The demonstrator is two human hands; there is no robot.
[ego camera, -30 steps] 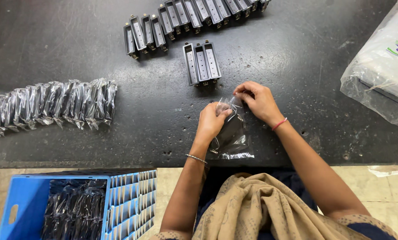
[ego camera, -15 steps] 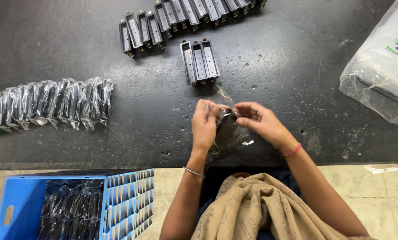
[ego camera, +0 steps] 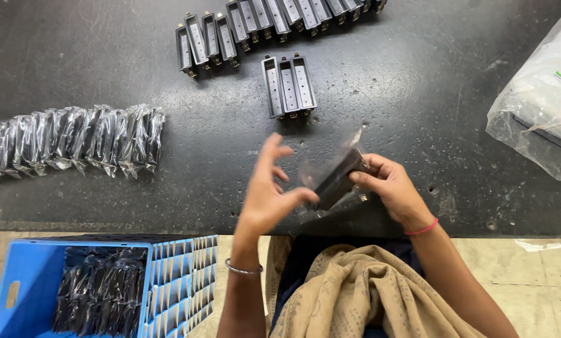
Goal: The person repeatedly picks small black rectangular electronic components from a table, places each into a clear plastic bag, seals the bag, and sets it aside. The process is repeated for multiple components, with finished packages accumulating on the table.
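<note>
**Black part held in clear bag above worktop edge**

A blue crate (ego camera: 168,275) at lower left holds bagged parts. Above the near edge of the worktop (ego camera: 105,56), the right hand (ego camera: 390,188) is closed on a black part (ego camera: 336,181) partly inside a clear bag (ego camera: 330,169). The left hand (ego camera: 268,194) is blurred, fingers spread, thumb at the bag. A row of bagged parts (ego camera: 67,141) lies left. Three bare parts (ego camera: 288,84) lie beyond the hands; a longer row (ego camera: 274,25) lies farther. A large plastic bag (ego camera: 540,100) lies right.
</note>
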